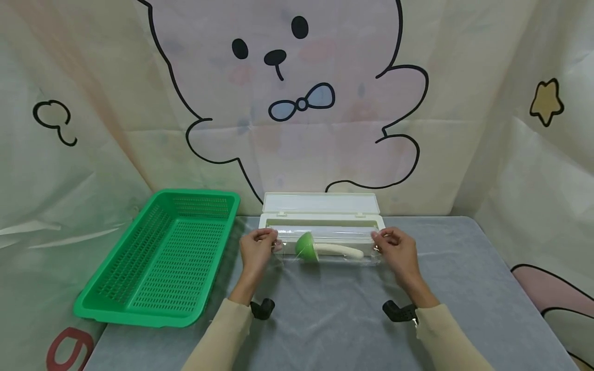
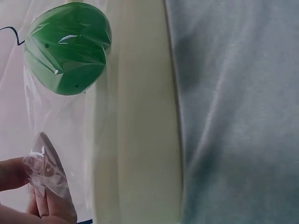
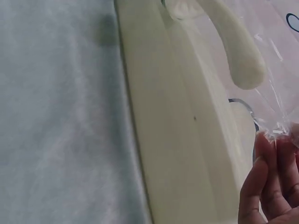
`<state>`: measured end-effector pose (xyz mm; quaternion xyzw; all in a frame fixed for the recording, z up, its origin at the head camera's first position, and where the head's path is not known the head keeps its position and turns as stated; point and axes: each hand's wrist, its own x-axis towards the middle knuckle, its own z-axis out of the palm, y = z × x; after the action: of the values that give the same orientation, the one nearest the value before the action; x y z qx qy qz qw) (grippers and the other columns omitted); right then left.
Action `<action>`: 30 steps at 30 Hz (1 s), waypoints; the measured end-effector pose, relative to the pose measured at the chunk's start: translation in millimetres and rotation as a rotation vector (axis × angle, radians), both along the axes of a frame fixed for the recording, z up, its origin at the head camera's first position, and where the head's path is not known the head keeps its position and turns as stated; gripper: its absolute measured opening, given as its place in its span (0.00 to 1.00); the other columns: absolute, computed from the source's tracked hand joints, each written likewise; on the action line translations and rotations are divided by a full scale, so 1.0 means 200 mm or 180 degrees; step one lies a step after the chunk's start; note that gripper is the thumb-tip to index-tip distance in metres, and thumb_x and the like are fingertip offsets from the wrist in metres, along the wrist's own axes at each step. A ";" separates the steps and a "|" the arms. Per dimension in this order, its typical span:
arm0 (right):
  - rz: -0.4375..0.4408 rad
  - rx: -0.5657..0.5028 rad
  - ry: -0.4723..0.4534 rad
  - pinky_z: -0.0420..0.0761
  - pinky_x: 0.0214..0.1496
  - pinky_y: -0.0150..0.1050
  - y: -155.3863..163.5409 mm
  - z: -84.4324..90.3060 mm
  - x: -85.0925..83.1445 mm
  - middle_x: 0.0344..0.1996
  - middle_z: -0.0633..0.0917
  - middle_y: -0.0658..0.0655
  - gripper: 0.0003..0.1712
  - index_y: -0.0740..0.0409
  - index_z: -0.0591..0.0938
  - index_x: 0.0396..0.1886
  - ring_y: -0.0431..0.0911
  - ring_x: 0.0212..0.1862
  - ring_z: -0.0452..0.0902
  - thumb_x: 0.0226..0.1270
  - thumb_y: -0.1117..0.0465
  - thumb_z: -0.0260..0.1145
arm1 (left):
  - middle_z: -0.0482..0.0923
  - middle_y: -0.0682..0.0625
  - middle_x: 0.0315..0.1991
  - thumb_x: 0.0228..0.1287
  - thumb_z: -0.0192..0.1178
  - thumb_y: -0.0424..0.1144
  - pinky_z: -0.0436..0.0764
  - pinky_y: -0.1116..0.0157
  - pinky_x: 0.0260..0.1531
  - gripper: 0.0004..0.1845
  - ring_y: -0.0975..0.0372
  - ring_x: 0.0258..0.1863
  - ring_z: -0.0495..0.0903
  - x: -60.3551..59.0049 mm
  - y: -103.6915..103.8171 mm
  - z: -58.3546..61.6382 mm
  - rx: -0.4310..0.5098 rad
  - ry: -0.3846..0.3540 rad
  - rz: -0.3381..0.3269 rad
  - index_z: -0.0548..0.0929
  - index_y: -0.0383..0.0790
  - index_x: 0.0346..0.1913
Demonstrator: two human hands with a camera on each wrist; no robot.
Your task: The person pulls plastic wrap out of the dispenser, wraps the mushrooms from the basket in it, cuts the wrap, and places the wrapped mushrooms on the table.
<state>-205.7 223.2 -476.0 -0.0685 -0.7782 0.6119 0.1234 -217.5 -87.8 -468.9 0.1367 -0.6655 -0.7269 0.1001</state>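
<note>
Clear plastic film [image 1: 325,255] stretches between both hands just in front of the open cream dispenser box [image 1: 320,219], draped over a green-headed, cream-handled utensil [image 1: 320,249]. Left hand [image 1: 256,252] and right hand [image 1: 399,252] each pinch one end of the film with curled fingers, above the grey table [image 1: 325,319]. Beside the left hand sits a green basket [image 1: 162,257].

A green basket [image 1: 160,257] sits on the grey bench [image 1: 464,288] at nine o'clock; a cartoon bear curtain [image 1: 297,103] hangs at twelve o'clock.

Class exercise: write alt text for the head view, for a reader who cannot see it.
Left hand and right hand pinch the two ends of clear film around a green ladle, before an open white dispenser box; a green basket sits left.
</note>
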 end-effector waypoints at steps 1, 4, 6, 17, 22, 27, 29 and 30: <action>-0.0003 -0.0047 -0.0002 0.80 0.31 0.30 0.00 0.01 -0.01 0.21 0.84 0.53 0.17 0.71 0.79 0.40 0.38 0.26 0.80 0.69 0.59 0.72 | 0.82 0.35 0.37 0.66 0.66 0.28 0.87 0.62 0.32 0.06 0.55 0.30 0.87 0.00 0.00 0.01 0.0063 0.0000 -0.0025 0.84 0.27 0.42; -0.0011 -0.0083 -0.0024 0.79 0.30 0.31 0.00 0.04 -0.02 0.21 0.83 0.52 0.17 0.71 0.79 0.40 0.37 0.26 0.78 0.69 0.59 0.72 | 0.81 0.35 0.37 0.66 0.65 0.27 0.87 0.64 0.33 0.07 0.55 0.31 0.87 -0.01 0.00 0.03 0.0206 0.0034 -0.0080 0.83 0.25 0.43; -0.0008 -0.0114 -0.0029 0.80 0.31 0.31 0.00 0.06 -0.03 0.21 0.83 0.52 0.17 0.71 0.79 0.41 0.37 0.26 0.78 0.69 0.59 0.72 | 0.82 0.35 0.38 0.67 0.65 0.28 0.87 0.64 0.34 0.08 0.56 0.31 0.87 -0.02 0.00 0.05 0.0248 0.0033 -0.0103 0.82 0.25 0.44; 0.0040 -0.0380 0.0000 0.82 0.34 0.29 -0.01 0.15 -0.07 0.20 0.82 0.47 0.15 0.70 0.79 0.40 0.36 0.26 0.81 0.70 0.60 0.71 | 0.83 0.33 0.39 0.69 0.63 0.28 0.86 0.65 0.37 0.09 0.61 0.27 0.86 -0.04 -0.01 0.13 0.0429 0.0040 -0.0148 0.82 0.23 0.46; 0.0065 -0.0491 0.0035 0.82 0.33 0.30 -0.01 0.18 -0.08 0.21 0.82 0.47 0.14 0.69 0.79 0.38 0.37 0.26 0.81 0.70 0.61 0.71 | 0.84 0.37 0.37 0.69 0.63 0.27 0.86 0.66 0.39 0.10 0.63 0.27 0.86 -0.05 -0.01 0.16 0.0508 0.0007 -0.0132 0.82 0.21 0.47; 0.0055 -0.0466 0.0013 0.82 0.34 0.30 -0.02 0.23 -0.07 0.23 0.83 0.47 0.14 0.68 0.80 0.39 0.37 0.27 0.81 0.70 0.60 0.71 | 0.83 0.34 0.40 0.68 0.62 0.25 0.86 0.66 0.39 0.11 0.64 0.26 0.86 -0.05 0.00 0.19 0.0651 0.0041 -0.0126 0.81 0.19 0.48; 0.0053 -0.0465 -0.0001 0.82 0.35 0.31 -0.02 0.24 -0.07 0.23 0.83 0.47 0.14 0.68 0.79 0.40 0.37 0.27 0.81 0.70 0.60 0.71 | 0.82 0.31 0.42 0.69 0.62 0.25 0.86 0.66 0.39 0.11 0.64 0.27 0.87 -0.05 0.00 0.20 0.0633 0.0053 -0.0135 0.81 0.19 0.49; 0.0054 -0.0477 -0.0006 0.83 0.35 0.31 -0.02 0.25 -0.07 0.24 0.83 0.47 0.14 0.68 0.79 0.40 0.37 0.27 0.81 0.70 0.60 0.71 | 0.81 0.30 0.44 0.69 0.61 0.25 0.86 0.66 0.39 0.11 0.64 0.27 0.87 -0.05 -0.01 0.21 0.0625 0.0064 -0.0142 0.81 0.19 0.49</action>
<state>-219.2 219.7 -426.8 -0.0715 -0.7309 0.6695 0.1120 -226.9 -88.8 -427.5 0.1237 -0.5929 -0.7920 0.0766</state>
